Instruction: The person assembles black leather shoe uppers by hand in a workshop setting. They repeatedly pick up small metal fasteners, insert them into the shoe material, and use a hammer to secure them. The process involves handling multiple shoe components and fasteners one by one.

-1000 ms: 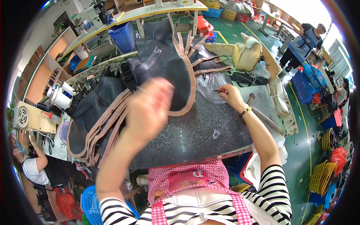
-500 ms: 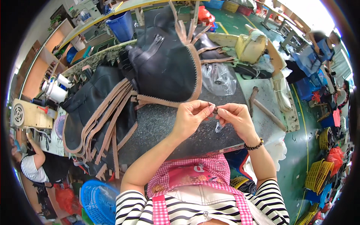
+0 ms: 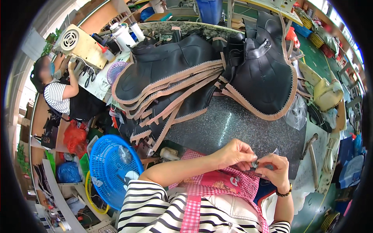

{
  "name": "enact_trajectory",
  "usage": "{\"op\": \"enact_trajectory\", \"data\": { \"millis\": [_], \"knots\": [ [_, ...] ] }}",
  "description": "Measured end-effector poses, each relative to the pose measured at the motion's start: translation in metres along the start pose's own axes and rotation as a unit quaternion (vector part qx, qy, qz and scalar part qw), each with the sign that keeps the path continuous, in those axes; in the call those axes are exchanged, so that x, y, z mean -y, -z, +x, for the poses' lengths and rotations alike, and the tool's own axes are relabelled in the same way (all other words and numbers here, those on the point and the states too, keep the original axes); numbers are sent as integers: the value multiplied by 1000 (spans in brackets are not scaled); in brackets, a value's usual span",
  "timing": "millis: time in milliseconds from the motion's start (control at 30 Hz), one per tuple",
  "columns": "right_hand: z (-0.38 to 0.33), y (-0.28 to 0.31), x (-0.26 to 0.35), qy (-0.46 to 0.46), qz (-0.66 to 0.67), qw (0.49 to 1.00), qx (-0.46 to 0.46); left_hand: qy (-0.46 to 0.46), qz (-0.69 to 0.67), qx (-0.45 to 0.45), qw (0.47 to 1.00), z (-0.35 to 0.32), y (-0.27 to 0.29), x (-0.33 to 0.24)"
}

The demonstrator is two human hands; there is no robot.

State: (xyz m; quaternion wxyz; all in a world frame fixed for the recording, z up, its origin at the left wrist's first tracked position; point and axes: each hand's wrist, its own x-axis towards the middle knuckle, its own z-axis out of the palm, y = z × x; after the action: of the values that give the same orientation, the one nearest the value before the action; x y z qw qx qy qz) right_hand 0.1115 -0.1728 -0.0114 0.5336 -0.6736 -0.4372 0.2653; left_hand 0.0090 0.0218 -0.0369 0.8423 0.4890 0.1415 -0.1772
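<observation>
My left hand [image 3: 235, 154] and my right hand [image 3: 276, 167] meet just over the near edge of the dark worktop, in front of my checked apron. Both are closed in a pinch around a small shiny metal piece [image 3: 255, 164], too small to tell its exact kind. Beyond them on the worktop [image 3: 194, 132] lies a black leather piece [image 3: 264, 75] with a tan zigzag-cut border and a strap with a buckle. To its left spreads a stack of similar black leather pieces [image 3: 171, 72], their tan edges fanned out.
A hammer [image 3: 312, 155] lies right of my hands, near a clear plastic bag [image 3: 297, 112]. At the left stand a blue plastic basket [image 3: 99, 171], a cream machine [image 3: 79, 44] and a small purple basket [image 3: 116, 70]. A person [image 3: 58, 89] works beside the machine.
My view has turned left, so the worktop and leather pieces appear farther right. Both hands have come closer to my body, still pinching together around the small piece.
</observation>
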Motion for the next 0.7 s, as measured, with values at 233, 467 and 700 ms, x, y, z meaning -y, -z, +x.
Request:
{"op": "enact_trajectory", "data": {
  "millis": [233,467,700],
  "knots": [
    [-6,4,17,58,-97,993,40,-8,102,37,994,-14,-9,-3],
    [-28,-5,10,-107,241,964,-34,-21,-85,57,995,-6,-8,18],
    [-37,-26,21,195,13,965,-175,-70,-79,96,990,-13,-21,12]
  ]
}}
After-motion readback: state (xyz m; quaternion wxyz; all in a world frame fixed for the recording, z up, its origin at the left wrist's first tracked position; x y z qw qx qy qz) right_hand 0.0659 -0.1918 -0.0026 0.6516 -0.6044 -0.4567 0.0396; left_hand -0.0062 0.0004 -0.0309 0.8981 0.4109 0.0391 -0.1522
